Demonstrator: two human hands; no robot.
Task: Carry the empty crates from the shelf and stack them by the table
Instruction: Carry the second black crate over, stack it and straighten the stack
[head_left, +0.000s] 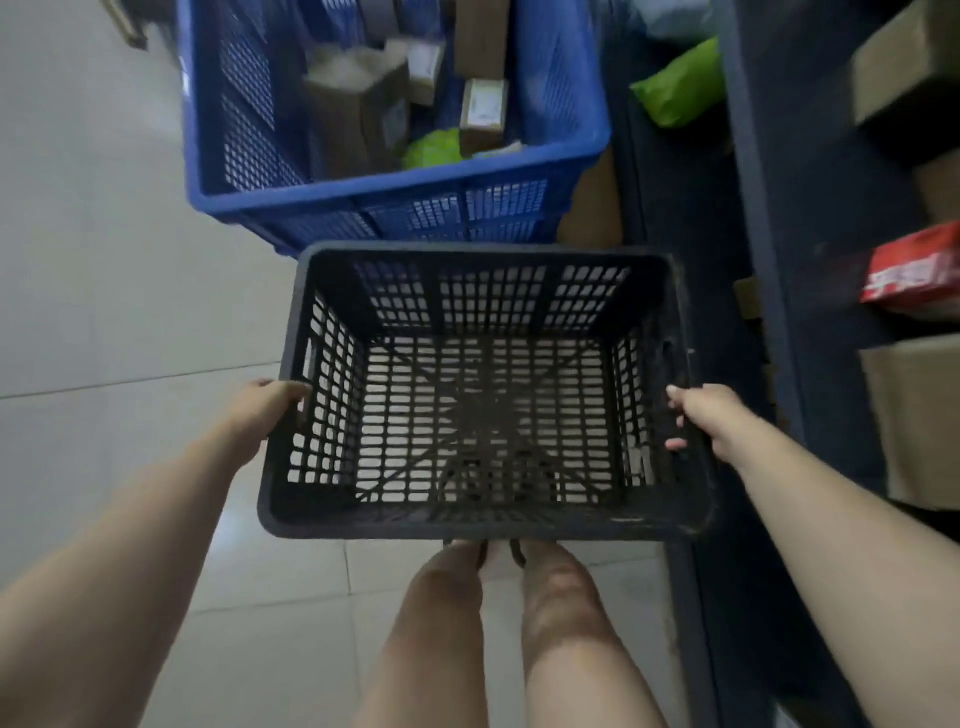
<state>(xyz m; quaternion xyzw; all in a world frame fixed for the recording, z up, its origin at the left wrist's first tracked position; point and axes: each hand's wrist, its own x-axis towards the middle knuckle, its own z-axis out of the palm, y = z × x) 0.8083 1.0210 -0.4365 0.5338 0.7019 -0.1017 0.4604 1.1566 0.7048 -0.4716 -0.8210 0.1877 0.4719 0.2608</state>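
Hands grip an empty black slatted plastic crate at the centre of the frame — the left hand on the crate's left wall, the right hand on its right wall. The fingers of each hand are clenched over the rim, those of the left hooked at a slot in the wall. The crate hangs level above pale floor tiles, open side up, the tiles showing through its mesh bottom. Bare knees appear at the lower centre, just under the crate's near edge. Beyond it, in the upper centre, stands a larger blue perforated plastic crate holding cardboard boxes and green packets. Along the right of the frame runs a dark blue metal shelf — on it brown cartons, a red packet and a green bag.
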